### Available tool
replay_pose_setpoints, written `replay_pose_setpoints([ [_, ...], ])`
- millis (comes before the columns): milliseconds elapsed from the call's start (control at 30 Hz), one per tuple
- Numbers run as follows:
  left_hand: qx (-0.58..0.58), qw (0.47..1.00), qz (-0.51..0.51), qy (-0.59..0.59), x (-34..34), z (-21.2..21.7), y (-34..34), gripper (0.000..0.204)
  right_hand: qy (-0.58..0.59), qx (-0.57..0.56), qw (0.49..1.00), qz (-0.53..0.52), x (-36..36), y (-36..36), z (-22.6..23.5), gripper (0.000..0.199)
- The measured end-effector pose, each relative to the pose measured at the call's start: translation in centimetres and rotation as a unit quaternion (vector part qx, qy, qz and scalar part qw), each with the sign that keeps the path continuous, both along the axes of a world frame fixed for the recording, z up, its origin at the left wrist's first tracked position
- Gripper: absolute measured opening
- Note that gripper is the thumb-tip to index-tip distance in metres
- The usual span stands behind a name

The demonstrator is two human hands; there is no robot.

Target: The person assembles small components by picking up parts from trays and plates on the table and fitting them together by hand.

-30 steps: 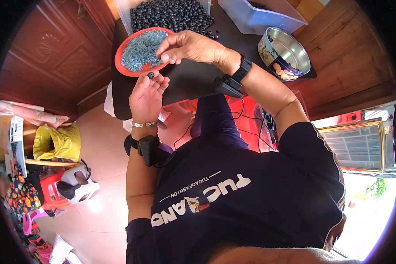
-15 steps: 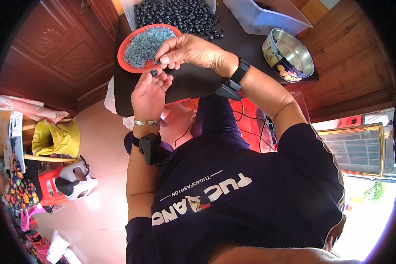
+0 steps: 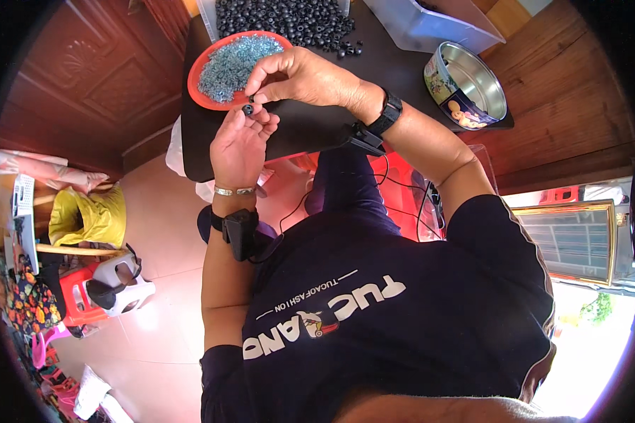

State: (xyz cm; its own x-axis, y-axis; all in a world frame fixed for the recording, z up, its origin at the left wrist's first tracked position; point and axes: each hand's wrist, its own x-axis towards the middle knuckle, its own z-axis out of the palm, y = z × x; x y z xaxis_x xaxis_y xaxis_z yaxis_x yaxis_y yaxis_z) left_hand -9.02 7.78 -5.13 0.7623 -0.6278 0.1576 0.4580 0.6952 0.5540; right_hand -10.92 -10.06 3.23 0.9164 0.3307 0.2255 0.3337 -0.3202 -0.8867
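Left hand: held palm up on the near side of the red dish; a black bead is pinched at its fingertips, the other fingers loosely curled.
Right hand: reached over the near right edge of the red dish, back of the hand uppermost; by its grip, thumb and forefinger pressed together, a small dark piece is pinched.
Bead and piece: brought close together just off the near rim of the red dish (whether they touch cannot be told).
Red dish: filled with tiny blue-grey translucent bits and set on the dark worktop.
Black beads: heaped in a clear box just beyond the red dish, with some strewn to its right.
Clear bin: placed to the right of the red dish and farther back.
Round tin: stood well to the right of the red dish, its wall patterned.
Wrists: banded in black, a silver-coloured bracelet being worn on the left, nearer the body than the red dish.
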Motion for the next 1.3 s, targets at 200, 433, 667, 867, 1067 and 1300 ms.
replay_pose_setpoints([
  [200, 0.008, 1.000, 0.004, 0.002, 0.2, -0.2, -0.1, 0.022, -0.066, -0.046, 0.997, -0.002, -0.3, 0.5, -0.2, 0.012],
  [433, 0.026, 1.000, 0.013, 0.002, 0.0, 0.1, -0.1, 0.023, -0.125, -0.080, 0.989, -0.003, -0.1, 0.8, -0.7, 0.011],
  [667, 0.031, 0.999, 0.000, 0.011, -0.3, 0.7, 0.0, 0.027, -0.126, -0.064, 0.990, -0.029, -0.7, 0.7, -0.6, 0.014],
  [867, 0.041, 0.999, -0.003, 0.024, -1.6, 2.2, 0.0, 0.031, -0.093, 0.019, 0.995, -0.011, -1.9, 0.8, -0.1, 0.018],
  [1067, 0.035, 0.998, -0.003, 0.049, -3.1, 3.7, -0.4, 0.030, -0.174, 0.047, 0.983, -0.042, -3.3, 1.2, -0.9, 0.025],
  [1300, 0.025, 0.999, 0.000, 0.043, -3.8, 4.0, -0.3, 0.027, -0.189, 0.088, 0.975, -0.077, -4.4, 2.1, -1.7, 0.029],
])
